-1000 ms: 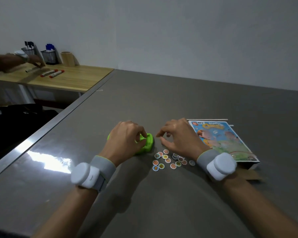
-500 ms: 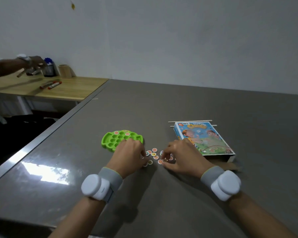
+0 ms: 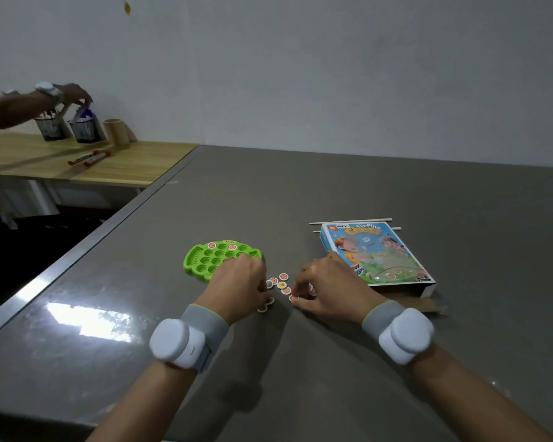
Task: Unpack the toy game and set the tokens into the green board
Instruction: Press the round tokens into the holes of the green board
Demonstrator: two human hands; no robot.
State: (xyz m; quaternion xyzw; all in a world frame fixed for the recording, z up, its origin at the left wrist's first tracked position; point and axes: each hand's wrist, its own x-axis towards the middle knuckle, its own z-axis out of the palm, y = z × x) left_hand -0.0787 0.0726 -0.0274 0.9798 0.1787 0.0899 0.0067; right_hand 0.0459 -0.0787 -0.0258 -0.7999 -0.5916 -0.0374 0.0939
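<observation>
Two tokens (image 3: 232,247) sit in the board (image 3: 205,264); the left hand (image 3: 240,279) has released it, joining the right hand (image 3: 326,285) at the loose ones alongside to continue filling. Right fingers (image 3: 297,287) seemingly pinch one; left's are hidden.

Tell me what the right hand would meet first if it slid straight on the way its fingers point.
Its fingers point left, so the right hand would first meet the loose tokens lying right before it. The left hand sits just beyond them. Depth is hard to judge here.
</observation>
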